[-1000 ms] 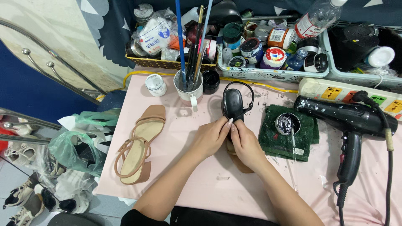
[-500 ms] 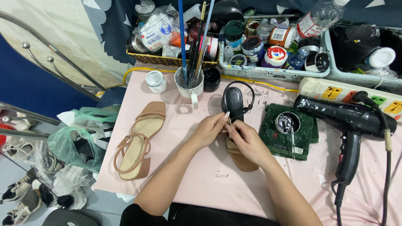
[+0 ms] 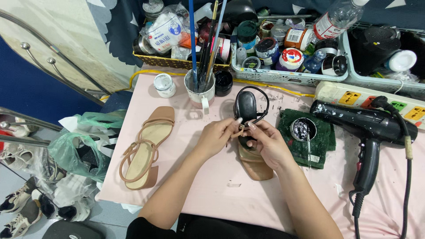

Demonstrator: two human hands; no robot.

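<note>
A sandal (image 3: 247, 109) with a black-painted heel end and a tan toe part (image 3: 256, 164) lies in the middle of the pink table (image 3: 208, 190). My left hand (image 3: 216, 136) and my right hand (image 3: 267, 142) meet over its middle, fingertips pinching a thin tan strap. A black ankle strap loops out past the heel. The matching tan sandal (image 3: 144, 148) lies flat to the left, untouched.
A mug of brushes (image 3: 200, 88), a black jar (image 3: 223, 82) and a white jar (image 3: 164, 85) stand behind. An open tin (image 3: 303, 129) sits on a green cloth (image 3: 319, 146). A black hair dryer (image 3: 369, 132) and a power strip (image 3: 376, 98) lie right. Cluttered baskets (image 3: 283, 76) line the back.
Both hands have shifted slightly down and right along the sandal, from the black heel area to the strap at its middle. The sandal stays in place.
</note>
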